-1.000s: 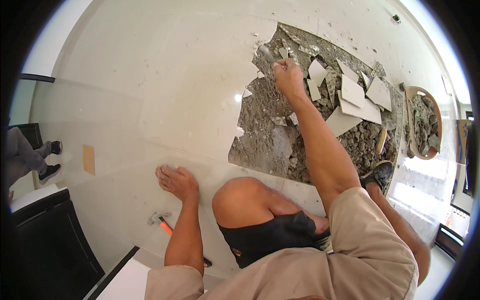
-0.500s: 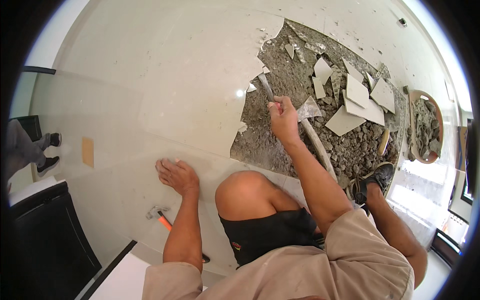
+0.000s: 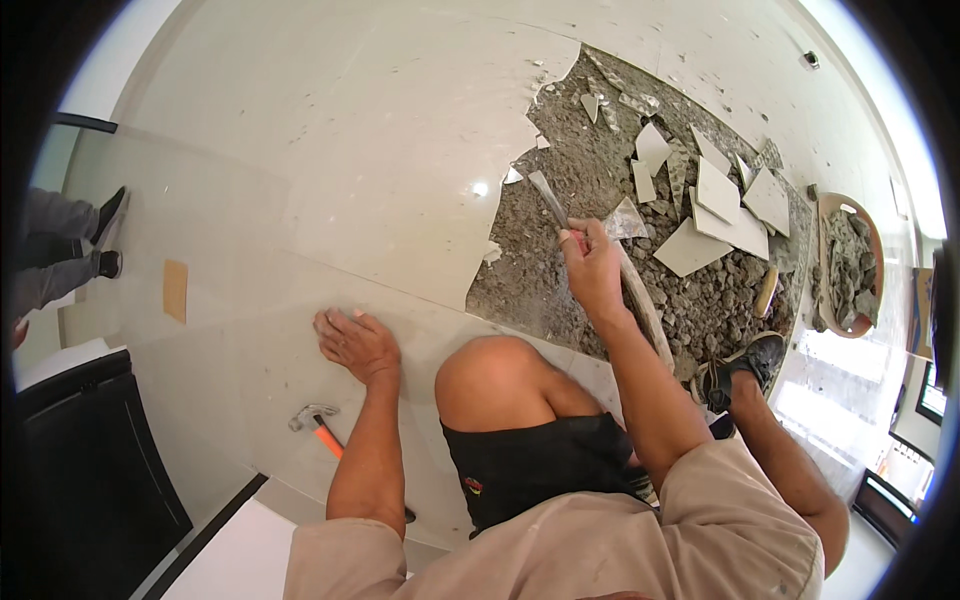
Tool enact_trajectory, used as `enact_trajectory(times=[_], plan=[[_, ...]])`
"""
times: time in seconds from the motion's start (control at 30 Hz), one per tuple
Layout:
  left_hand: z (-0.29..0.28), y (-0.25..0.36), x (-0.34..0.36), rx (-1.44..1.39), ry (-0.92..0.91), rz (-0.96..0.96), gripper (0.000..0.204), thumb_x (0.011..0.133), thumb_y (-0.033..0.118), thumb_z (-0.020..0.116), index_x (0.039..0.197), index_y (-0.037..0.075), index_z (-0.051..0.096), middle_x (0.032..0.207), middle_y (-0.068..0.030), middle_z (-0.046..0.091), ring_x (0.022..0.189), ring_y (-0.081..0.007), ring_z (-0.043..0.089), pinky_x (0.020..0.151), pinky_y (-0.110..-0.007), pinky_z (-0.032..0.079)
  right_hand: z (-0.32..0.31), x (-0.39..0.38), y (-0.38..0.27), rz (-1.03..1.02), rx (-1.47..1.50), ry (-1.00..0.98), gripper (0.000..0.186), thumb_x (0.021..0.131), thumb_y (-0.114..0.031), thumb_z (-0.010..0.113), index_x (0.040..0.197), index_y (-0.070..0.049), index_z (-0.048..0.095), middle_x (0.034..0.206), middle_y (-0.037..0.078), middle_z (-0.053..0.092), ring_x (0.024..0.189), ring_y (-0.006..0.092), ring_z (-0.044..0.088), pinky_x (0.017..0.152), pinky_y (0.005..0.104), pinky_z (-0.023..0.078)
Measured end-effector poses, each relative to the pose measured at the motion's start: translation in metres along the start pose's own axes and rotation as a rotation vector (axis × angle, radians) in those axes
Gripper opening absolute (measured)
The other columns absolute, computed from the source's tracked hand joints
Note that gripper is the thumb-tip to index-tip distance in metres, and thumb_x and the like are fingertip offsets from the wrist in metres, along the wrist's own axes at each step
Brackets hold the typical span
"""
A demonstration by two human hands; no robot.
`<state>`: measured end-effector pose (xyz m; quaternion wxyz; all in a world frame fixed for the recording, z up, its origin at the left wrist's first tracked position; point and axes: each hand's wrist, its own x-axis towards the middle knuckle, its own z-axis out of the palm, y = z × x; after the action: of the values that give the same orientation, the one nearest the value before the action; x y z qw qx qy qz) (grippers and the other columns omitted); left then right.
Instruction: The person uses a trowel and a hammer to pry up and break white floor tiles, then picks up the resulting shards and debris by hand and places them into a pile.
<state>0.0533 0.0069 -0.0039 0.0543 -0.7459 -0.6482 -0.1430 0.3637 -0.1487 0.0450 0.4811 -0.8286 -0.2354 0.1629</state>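
Observation:
My right hand [image 3: 592, 268] grips a steel chisel [image 3: 551, 200] with a red grip, its blade angled over the grey broken bedding [image 3: 548, 280] near the jagged edge of the pale tile [image 3: 400, 230]. An axe [image 3: 626, 216] with a long wooden handle lies beneath my right hand and forearm, partly hidden by them. My left hand [image 3: 355, 343] rests on the glossy floor left of my bent knee [image 3: 490, 385], fingers apart. A claw hammer [image 3: 327, 433] with an orange handle lies beside my left forearm, partly hidden.
Broken tile pieces [image 3: 716, 188] lie on rubble at right, beyond them an oval tub [image 3: 838, 315] of debris. Another person's legs [image 3: 60, 215] are at far left, near a cardboard piece [image 3: 175, 291]. A black panel [image 3: 90, 460] stands at lower left.
My right hand has come back toward me with the chisel, uncovering more rubble and the axe head. The other person's feet have shifted upward and apart. My left hand stays on the floor.

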Motion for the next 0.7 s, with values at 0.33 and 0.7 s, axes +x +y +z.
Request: enact_trajectory(times=[0.33, 0.7], plan=[[-0.002, -0.010, 0.003, 0.006, -0.046, -0.029, 0.045, 0.103, 0.027, 0.049, 0.138, -0.002, 0.046, 0.155, -0.0202, 0.040, 0.145, -0.0375, 0.036, 0.120, -0.053, 0.023, -0.020, 0.003, -0.011, 0.128, 0.029, 0.018, 0.024, 0.098, -0.020, 0.069, 0.110, 0.000, 0.069, 0.083, 0.015, 0.072, 0.072, 0.0204, 0.066, 0.070, 0.0362, 0.054], [-0.004, 0.005, 0.003, -0.010, -0.049, -0.017, 0.045, 0.102, 0.026, 0.051, 0.137, -0.002, 0.046, 0.153, -0.0208, 0.041, 0.143, -0.0368, 0.038, 0.119, -0.054, 0.025, -0.004, 0.032, -0.016, -0.227, -0.663, 0.054, 0.028, 0.095, -0.032, 0.071, 0.117, -0.014, 0.067, 0.116, 0.014, 0.066, 0.109, 0.0365, 0.062, 0.083, 0.0491, 0.053]])
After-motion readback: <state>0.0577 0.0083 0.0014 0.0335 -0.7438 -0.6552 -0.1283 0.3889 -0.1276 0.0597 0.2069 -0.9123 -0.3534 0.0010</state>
